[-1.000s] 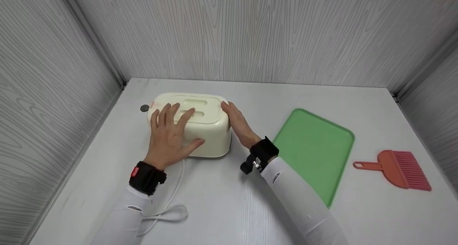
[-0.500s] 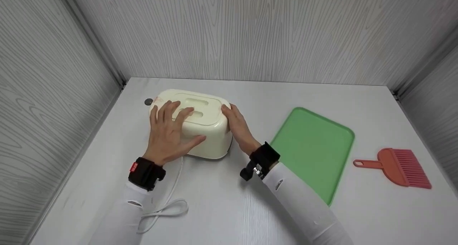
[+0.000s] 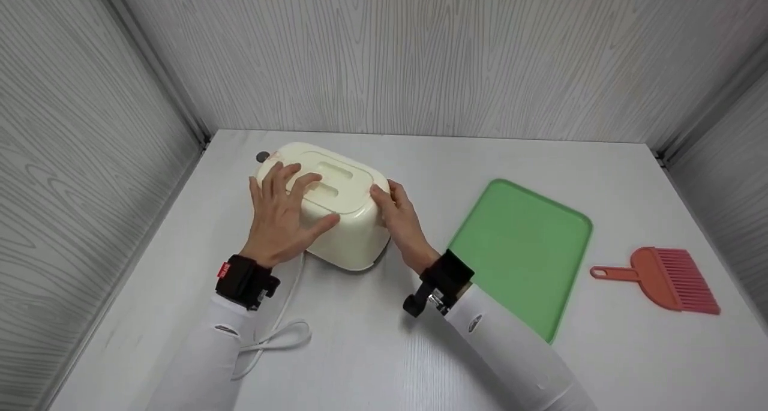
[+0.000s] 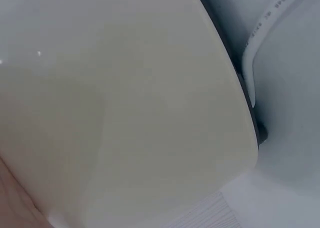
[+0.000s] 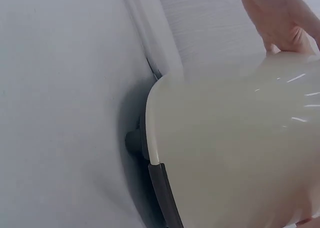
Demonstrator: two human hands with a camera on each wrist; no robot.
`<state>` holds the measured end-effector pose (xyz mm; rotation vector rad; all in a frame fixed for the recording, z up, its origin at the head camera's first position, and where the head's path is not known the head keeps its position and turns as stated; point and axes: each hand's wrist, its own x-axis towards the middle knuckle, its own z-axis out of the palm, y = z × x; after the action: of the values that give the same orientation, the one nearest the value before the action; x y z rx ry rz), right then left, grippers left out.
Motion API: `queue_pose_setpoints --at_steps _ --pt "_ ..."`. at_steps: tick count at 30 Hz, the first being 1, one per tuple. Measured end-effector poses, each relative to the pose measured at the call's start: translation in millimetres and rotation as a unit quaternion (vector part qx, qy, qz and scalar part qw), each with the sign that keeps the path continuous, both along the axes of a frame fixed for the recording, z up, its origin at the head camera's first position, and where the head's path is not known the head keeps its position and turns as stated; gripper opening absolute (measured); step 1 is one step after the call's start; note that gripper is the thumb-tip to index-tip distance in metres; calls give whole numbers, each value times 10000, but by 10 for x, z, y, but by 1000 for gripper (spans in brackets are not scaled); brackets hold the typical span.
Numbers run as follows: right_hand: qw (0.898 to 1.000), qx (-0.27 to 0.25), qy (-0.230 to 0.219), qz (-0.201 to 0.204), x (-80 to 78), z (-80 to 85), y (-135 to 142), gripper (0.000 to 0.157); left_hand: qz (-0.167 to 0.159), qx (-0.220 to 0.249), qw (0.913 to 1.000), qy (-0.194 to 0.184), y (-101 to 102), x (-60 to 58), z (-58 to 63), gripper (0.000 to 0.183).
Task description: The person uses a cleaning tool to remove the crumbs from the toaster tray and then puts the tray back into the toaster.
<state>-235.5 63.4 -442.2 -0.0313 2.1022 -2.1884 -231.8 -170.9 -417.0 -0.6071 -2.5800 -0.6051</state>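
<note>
A cream toaster with a lid stands at an angle on the table, its right end nearer to me. A round grey knob shows at its far left end. My left hand rests on the toaster's left part, fingers spread over the lid and thumb along the front wall. With the thumb on the top edge, my right hand grips the right end; its other fingers are partly hidden behind the body. The wall of the toaster fills much of the left wrist view. A dark foot shows beneath it in the right wrist view.
A white cord trails from the toaster toward me and ends in a loop beside my left forearm. To the right lie a green tray and a red brush. Walls enclose the table at the back and sides.
The toaster has turned clockwise as seen from above: its left end went back, its right end came a little nearer. Both hands have stayed on it, the right shifting slightly toward me.
</note>
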Motion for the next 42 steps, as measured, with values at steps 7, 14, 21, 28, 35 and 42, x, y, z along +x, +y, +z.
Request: queue_pose_setpoints --at_steps 7,14,21,28,35,42 --pt "9992 123 -19 -378 150 6 -38 67 -215 405 9985 -313 4 -60 3 72" --pt "9960 123 22 -889 346 -18 -127 70 -481 702 9945 -603 -3 -162 41 64" --pt "9943 -23 46 -1061 498 -34 -238 68 -594 831 9926 -658 -70 -224 36 64" --pt "9950 -223 48 -968 455 -21 -122 64 -490 1104 9898 -755 50 -123 30 67" --pt "9969 -334 -48 -707 326 19 8 61 263 2061 9717 -1122 259 131 44 88" --pt "9987 -218 -103 -447 253 24 55 56 891 2973 9369 -1609 286 306 -23 100"
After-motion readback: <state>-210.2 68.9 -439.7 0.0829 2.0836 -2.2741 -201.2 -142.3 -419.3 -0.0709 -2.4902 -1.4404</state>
